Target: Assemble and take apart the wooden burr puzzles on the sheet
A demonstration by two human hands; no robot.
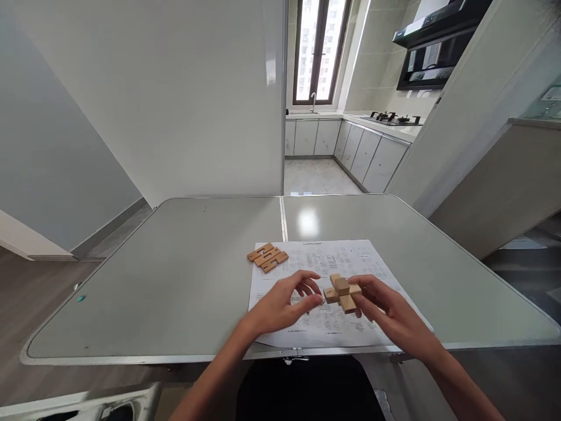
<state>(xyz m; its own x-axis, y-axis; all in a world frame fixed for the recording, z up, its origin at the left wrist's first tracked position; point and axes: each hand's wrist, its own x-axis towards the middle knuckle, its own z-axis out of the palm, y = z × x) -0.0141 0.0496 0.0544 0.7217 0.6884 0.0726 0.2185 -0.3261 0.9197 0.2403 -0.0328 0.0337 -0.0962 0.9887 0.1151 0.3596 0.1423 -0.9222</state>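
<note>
From here I see my right hand (392, 310) pinching the wooden cross (342, 287) above the paper (350, 261); my left hand (280, 301) is loosely spread just beside. I judge it light, stiff, best held by block ends.

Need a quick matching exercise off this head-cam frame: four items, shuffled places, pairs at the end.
1. notched wooden pieces
2. wooden block assembly
3. printed sheet
4. small teal bit

A. near the left edge of the table
B. beneath both hands
C. at the sheet's far left corner
D. in the right hand

Pairs: 1-C, 2-D, 3-B, 4-A
</note>
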